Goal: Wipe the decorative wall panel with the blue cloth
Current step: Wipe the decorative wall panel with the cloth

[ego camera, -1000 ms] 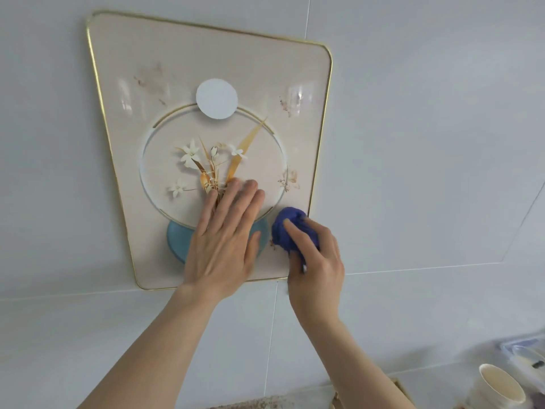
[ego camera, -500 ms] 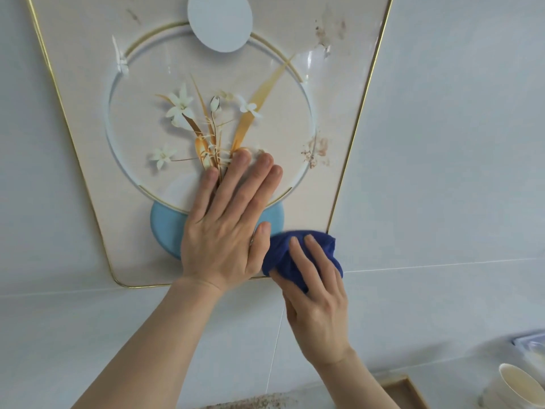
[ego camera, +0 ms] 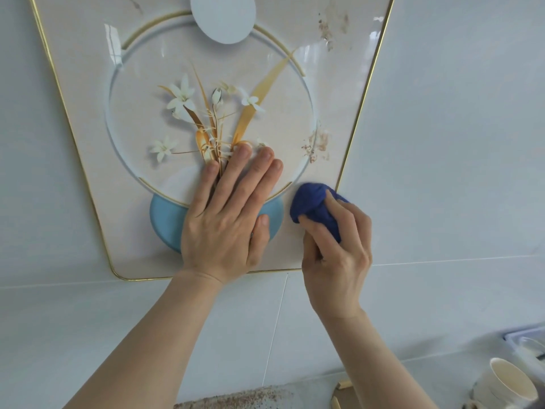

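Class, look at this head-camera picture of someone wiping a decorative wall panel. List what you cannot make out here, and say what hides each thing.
1. Top of the decorative wall panel: cut off by the upper frame edge.
2. Light blue vase shape and lower stems: partly covered by the left hand.
3. Panel's bottom-right corner: hidden behind the right hand.
4. Blue cloth: bunched, partly under fingers.
5. Paper cup and container, bottom right: cut off by the frame edge.

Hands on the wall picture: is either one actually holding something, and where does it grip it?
The right hand grips the bunched blue cloth around its lower part. The left hand holds nothing, lying flat on the panel.
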Available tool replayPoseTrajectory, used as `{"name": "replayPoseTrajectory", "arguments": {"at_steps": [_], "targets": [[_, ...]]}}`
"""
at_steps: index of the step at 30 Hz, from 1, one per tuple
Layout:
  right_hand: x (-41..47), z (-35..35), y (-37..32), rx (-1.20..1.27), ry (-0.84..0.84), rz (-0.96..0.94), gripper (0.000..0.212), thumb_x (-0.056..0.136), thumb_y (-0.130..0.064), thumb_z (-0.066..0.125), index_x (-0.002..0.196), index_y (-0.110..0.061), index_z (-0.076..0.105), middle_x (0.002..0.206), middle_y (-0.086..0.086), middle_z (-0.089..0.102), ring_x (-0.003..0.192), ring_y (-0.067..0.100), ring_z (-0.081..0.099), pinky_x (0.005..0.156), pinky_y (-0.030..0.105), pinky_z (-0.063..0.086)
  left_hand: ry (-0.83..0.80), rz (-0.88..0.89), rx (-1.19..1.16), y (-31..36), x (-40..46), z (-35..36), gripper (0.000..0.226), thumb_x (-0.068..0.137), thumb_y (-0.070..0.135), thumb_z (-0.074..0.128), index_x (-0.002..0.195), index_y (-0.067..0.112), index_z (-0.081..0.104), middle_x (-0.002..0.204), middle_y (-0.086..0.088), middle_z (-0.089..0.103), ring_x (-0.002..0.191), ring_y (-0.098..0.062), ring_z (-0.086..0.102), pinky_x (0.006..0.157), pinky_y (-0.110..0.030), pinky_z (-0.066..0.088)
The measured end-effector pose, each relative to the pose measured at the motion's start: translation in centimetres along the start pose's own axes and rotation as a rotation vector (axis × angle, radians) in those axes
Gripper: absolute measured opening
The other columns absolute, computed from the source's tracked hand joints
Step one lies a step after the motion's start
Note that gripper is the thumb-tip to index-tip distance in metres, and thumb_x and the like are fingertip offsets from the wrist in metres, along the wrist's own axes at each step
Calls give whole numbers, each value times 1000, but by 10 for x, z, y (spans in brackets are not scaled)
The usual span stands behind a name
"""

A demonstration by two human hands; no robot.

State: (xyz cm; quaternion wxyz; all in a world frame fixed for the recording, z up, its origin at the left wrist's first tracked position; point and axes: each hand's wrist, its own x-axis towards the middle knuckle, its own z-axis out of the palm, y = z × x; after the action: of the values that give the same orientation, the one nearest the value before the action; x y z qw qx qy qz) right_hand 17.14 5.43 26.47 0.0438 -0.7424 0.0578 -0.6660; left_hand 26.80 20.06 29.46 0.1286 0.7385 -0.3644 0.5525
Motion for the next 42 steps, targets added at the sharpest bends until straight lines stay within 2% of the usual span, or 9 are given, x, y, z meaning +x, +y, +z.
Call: {"name": "replayPoseTrajectory", "arguments": {"at_steps": [5,12,17,20,25,28,31,34,42], "targets": [[-37,-4,8,-63,-116,-91,31,80,15,71,92,-12,81,114,16,75,103,36,63,81,48,59,18,-3,-2,1,-2,2,64,100,30,29,163,19,23,170,3,23,160,-20,13,131,-45,8],[-74,-34,15,-71,-477,-78,31,67,8,82,78,-21,78,101,0,75,90,23,64,61,25,51,1,-1,-11,0,-2,0,65,99,30,30,163,19,23,171,4,21,160,-19,12,131,-45,8],[-43,-56,2,213,-507,348,27,75,0,83,82,-26,80,93,-9,71,83,14,67,66,31,55,-49,-9,-27,0,-1,-6,68,98,28,37,163,18,21,172,3,19,161,-20,9,131,-45,5],[-1,-70,-9,425,-383,600,23,80,1,82,80,-23,82,95,-11,72,86,11,70,71,20,52,-95,-20,-55,3,1,-16,73,94,27,48,162,16,25,171,0,22,160,-23,13,131,-46,6],[60,-65,-24,235,-120,287,19,80,-5,82,86,-23,80,102,-5,72,90,20,67,65,38,52,-13,-52,-111,7,20,-40,65,93,28,54,155,14,41,162,-5,43,152,-27,35,124,-45,25],[81,-53,-27,126,-11,72,16,85,-9,80,92,-23,81,111,-1,74,97,24,65,69,38,53,9,-61,-107,4,41,-49,68,97,31,52,159,13,34,167,-5,33,156,-27,27,128,-48,20],[81,-34,-22,36,-54,-111,20,89,-7,77,102,-22,80,127,7,72,113,31,64,78,42,56,-55,-54,-60,-2,52,-46,72,101,33,48,163,11,20,173,-6,18,160,-25,13,129,-51,17],[76,-18,-13,-40,-88,-177,24,88,-6,79,106,-22,79,130,11,70,117,33,64,80,45,55,-105,-45,-6,-8,50,-35,75,101,32,46,164,11,10,174,-6,9,161,-24,5,130,-50,14],[113,-2,-4,28,45,-167,22,94,3,66,101,-12,81,111,11,73,96,36,58,76,48,54,-29,-50,62,-8,49,-21,77,98,33,44,164,12,10,173,-3,5,161,-20,5,132,-43,3]]}}
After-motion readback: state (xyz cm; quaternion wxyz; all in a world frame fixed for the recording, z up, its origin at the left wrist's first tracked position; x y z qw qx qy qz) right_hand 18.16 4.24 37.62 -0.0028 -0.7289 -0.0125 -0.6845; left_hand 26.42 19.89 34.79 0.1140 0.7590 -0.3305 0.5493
